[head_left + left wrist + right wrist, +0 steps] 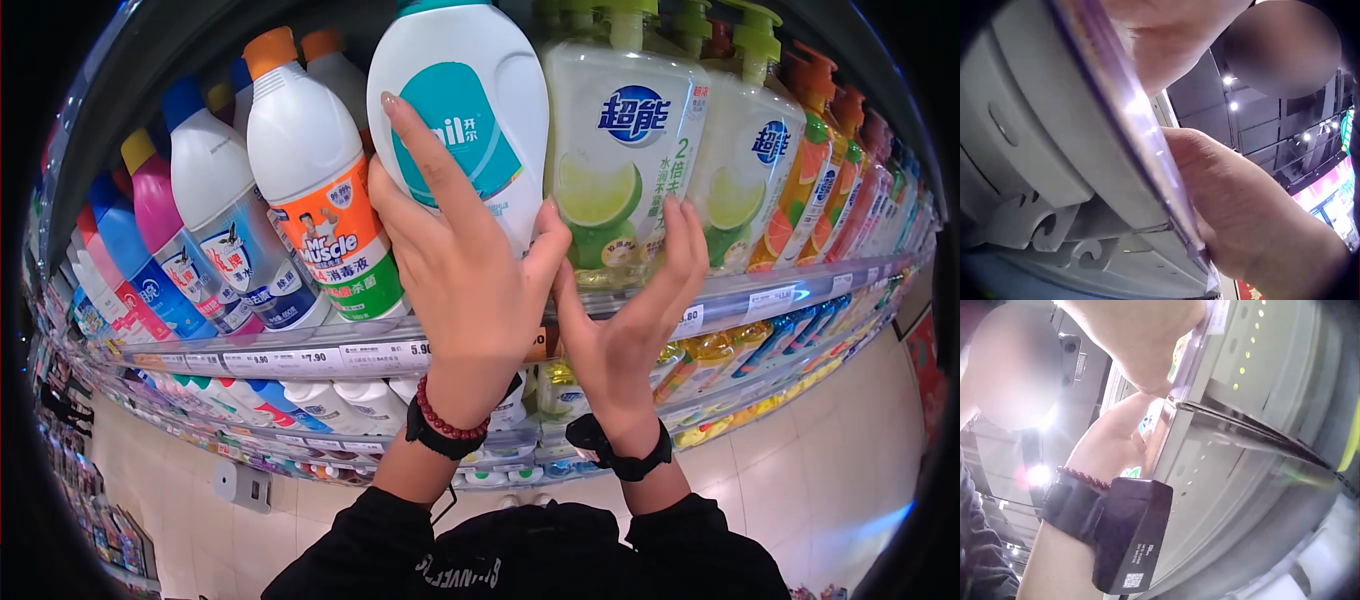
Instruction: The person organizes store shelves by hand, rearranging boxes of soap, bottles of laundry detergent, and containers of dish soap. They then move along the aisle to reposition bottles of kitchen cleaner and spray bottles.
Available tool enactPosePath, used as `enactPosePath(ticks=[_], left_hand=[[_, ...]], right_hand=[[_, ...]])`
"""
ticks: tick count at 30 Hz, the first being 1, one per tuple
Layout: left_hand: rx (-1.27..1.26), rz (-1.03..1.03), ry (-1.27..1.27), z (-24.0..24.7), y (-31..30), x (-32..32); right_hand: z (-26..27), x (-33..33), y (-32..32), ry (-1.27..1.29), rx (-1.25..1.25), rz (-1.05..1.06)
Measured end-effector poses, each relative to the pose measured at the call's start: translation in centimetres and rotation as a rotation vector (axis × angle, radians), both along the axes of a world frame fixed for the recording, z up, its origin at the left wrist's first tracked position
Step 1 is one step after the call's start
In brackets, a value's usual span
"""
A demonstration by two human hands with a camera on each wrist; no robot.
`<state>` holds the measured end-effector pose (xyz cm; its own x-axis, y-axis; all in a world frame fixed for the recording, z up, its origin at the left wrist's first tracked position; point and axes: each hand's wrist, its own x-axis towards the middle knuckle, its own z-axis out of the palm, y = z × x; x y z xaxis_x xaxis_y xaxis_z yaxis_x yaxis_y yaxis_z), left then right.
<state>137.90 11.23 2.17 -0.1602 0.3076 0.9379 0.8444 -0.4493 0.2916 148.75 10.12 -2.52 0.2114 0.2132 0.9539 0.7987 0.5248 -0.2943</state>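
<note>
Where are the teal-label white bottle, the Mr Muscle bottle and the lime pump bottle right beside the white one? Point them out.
White bottle point(480, 105): head view, on its teal label.
Mr Muscle bottle point(324, 210): head view, on its orange label.
Lime pump bottle point(602, 188): head view, on its lime picture.

on the upper shelf point(270, 362), the 开尔 bottle point(490, 95) stands between the mr muscle bottle point(318, 190) on its left and a 超能 pump bottle point(620, 140) on its right. the left hand point(460, 265) is before the 开尔 bottle, the right hand point(630, 335) before the pump bottle; more bottles point(365, 405) sit below.
</note>
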Motion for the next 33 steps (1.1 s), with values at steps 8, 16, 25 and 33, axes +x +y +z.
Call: enactPosePath(ticks=[8, 16, 25, 33], left_hand=[[0.027, -0.09, -0.017, 0.0, -0.7, -0.5], [-0.024, -0.153, 0.005, -0.1, -1.6, -1.1], [-0.092, -0.221, 0.018, -3.3, -3.2, -0.2], [-0.033, -0.242, 0.004, -5.4, -4.2, 1.2]], right_hand=[[-0.4, 0.1, 0.3, -0.043, 0.013, -0.043], [-0.5, 0.2, 0.0, -0.042, 0.009, -0.026], [-1.0, 0.9, -1.5, -0.102, -0.114, -0.021], [-2.6, 2.8, -2.8, -0.266, -0.088, 0.134]])
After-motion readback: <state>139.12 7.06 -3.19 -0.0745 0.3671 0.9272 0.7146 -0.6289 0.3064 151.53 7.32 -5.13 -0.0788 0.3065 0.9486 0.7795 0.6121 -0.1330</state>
